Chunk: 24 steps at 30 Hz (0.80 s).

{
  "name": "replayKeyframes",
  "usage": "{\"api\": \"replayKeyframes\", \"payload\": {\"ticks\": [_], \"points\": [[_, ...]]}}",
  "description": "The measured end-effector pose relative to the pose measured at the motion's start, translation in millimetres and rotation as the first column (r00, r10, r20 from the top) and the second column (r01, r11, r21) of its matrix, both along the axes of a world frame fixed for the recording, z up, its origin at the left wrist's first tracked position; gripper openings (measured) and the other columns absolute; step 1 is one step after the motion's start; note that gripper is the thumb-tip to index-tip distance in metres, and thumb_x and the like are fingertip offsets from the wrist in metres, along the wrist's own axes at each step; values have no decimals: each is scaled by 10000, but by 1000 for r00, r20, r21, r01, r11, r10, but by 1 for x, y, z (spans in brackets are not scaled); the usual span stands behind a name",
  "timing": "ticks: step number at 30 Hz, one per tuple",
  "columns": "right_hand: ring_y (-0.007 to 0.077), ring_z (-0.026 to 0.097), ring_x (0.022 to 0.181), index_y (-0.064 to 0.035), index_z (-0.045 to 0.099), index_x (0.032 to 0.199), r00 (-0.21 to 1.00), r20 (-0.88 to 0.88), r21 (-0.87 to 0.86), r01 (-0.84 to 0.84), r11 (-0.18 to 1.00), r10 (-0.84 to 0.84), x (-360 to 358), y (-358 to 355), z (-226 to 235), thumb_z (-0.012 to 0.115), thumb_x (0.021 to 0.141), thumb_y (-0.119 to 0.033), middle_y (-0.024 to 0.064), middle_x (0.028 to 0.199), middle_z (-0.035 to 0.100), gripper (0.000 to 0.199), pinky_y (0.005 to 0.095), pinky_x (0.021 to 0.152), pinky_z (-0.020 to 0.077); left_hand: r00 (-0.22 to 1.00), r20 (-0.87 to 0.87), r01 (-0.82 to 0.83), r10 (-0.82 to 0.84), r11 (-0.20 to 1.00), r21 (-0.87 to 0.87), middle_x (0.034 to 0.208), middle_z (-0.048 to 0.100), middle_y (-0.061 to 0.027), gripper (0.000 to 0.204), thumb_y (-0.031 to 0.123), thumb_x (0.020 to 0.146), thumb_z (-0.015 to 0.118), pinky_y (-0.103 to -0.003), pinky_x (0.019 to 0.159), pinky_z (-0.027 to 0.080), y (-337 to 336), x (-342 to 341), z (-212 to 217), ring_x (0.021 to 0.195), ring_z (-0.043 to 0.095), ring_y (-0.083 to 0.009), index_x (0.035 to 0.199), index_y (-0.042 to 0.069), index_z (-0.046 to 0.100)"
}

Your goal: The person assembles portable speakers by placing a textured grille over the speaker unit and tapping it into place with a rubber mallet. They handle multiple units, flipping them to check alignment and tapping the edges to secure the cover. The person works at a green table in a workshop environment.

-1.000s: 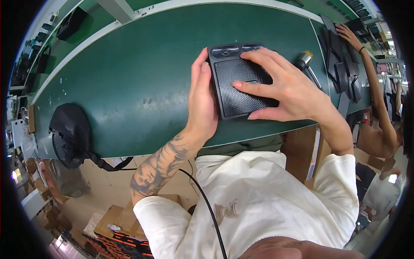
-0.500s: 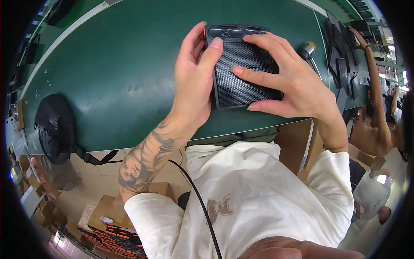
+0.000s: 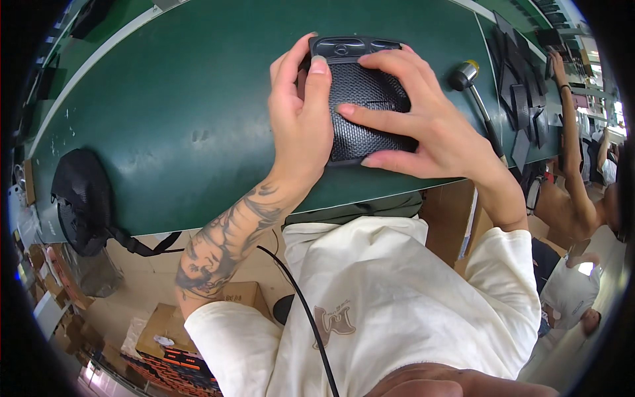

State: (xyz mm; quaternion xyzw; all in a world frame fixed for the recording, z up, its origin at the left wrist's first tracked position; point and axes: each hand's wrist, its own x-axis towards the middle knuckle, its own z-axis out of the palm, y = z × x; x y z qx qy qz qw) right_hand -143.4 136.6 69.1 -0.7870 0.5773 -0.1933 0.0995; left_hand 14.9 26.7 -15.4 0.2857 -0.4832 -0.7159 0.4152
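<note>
Both clamped on their work, a worker's left hand [image 3: 299, 116] and right hand [image 3: 430, 126] are gripping a black, weave-textured piece [image 3: 365, 87] near the worktop's [image 3: 198, 99] near edge, right of centre, the left thumb pressing its left side and the right fingers splaying across its face. A yellow-tipped hammer [image 3: 464, 77] is lying toward the worktop's right end, beside black panels [image 3: 522, 99], while a black bag [image 3: 83, 198] is resting by the near left corner.

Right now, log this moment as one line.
left hand: grips black mesh-faced box by left side | right hand: spread over its face | mallet: on green table, right of box
</note>
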Motion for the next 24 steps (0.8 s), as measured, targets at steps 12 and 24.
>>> {"api": "replayKeyframes", "payload": {"ticks": [12,24], "points": [[380,529,1371,-159,704,1297,988,-135,-119,-96,988,80,32,10,-16,847,696,-157,108,1457,583,618,604,1152,372,974,-217,131,-71,952,278,1192,648,-76,419,189,1037,623,-295,952,504,-5,4,4,1074,612,-142,1402,-3,553],[298,520,1345,-187,698,1248,949,-294,-235,-188,954,115,18,6,-24,666,828,-216,30,1390,598,422,598,1150,389,990,-129,-21,50,975,220,1257,612,-103,431,188,1045,606,-302,1001,476,2,-6,10,1143,580,-160,1416,-9,510]]}}
